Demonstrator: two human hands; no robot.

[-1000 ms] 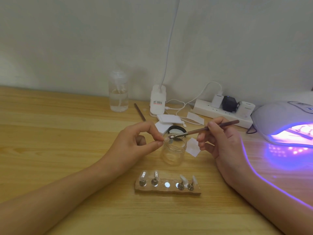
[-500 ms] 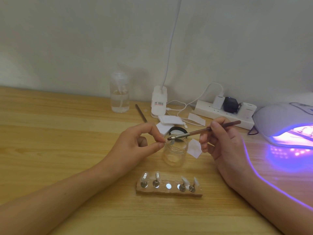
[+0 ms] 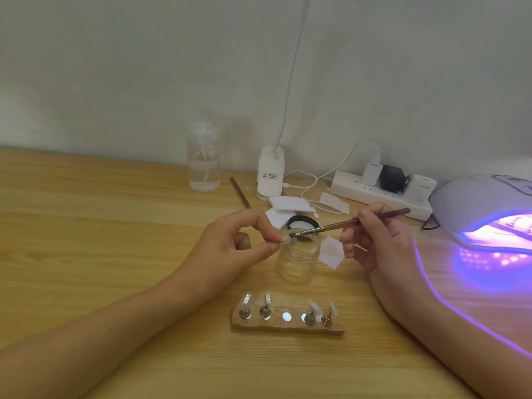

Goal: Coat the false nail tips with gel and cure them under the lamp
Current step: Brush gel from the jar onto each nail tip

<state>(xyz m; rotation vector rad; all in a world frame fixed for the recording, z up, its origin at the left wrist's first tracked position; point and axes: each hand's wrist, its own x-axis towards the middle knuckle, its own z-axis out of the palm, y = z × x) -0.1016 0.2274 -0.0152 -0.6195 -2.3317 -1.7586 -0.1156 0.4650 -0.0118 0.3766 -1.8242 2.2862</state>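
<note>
Head view: left hand (image 3: 230, 249) pinches a nail tip (image 3: 285, 240); right hand (image 3: 377, 243) grips the brush (image 3: 342, 224). Light, even strokes should avoid pooling.

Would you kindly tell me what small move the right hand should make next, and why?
Probably draw the brush along the tip that the left hand pinches: the right hand holds the brush with its bristles right at that tip, above the open jar.

The jar (image 3: 298, 256) stands between the left hand (image 3: 230, 243) and the right hand (image 3: 380, 243). The nail stand (image 3: 288, 326) is nearer than both, and the lamp (image 3: 483, 214) lies beyond the right hand.
</note>
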